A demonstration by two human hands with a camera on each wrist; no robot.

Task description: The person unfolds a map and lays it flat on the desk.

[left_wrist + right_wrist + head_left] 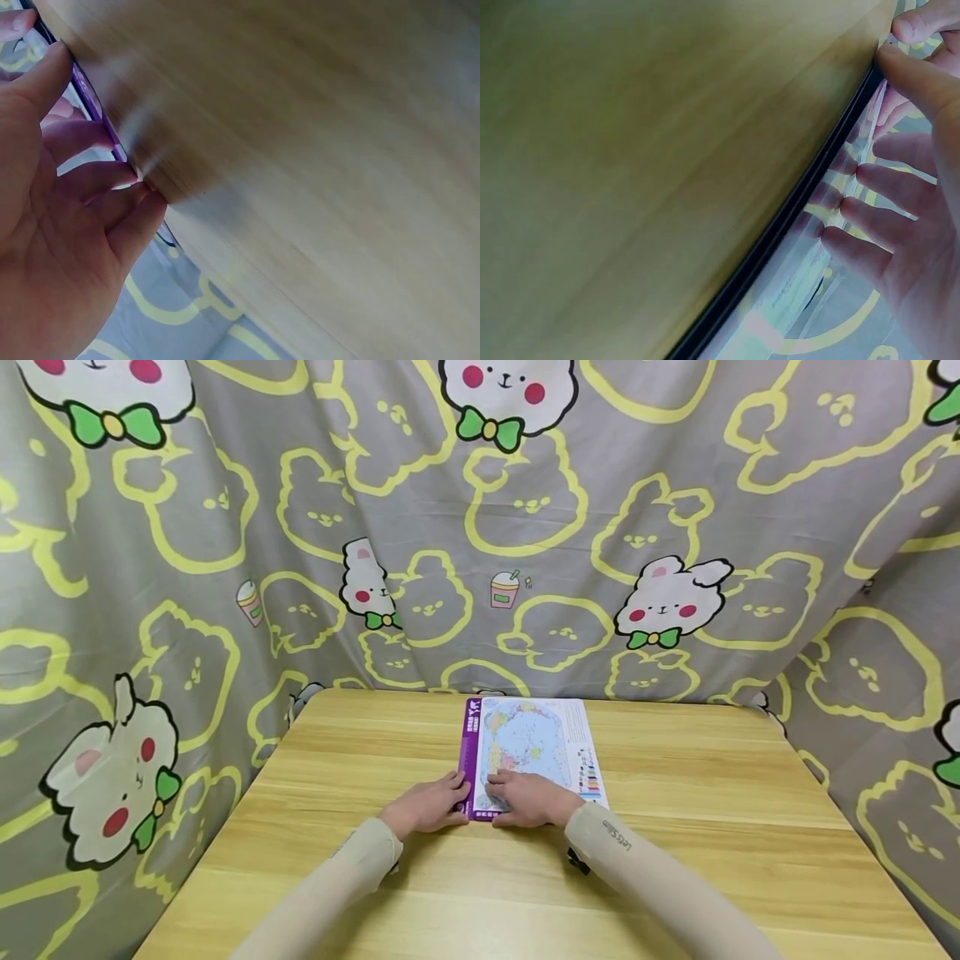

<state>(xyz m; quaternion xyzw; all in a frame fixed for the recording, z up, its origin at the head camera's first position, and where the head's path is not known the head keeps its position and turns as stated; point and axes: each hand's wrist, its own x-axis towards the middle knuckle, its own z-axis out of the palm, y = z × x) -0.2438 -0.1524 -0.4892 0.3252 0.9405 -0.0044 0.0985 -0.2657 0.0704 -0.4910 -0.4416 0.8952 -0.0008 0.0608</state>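
A flat map board (555, 735) with a purple border along its left side lies on the table, showing a world map with pale blue sea. My left hand (423, 804) touches its near left corner, fingers along the purple edge. In the left wrist view, fingertips of the left hand (75, 217) meet the table beside a sliver of purple. My right hand (532, 799) rests across the board's near part, covering some of the print, its thumb at the near edge. The right wrist view shows straight fingers of the right hand (915, 217) touching the glossy surface above a dark edge.
The wooden table (720, 793) extends on both sides of the board. A grey curtain (525, 543) with cartoon animals hangs behind the table and along both sides, close to the far table edge.
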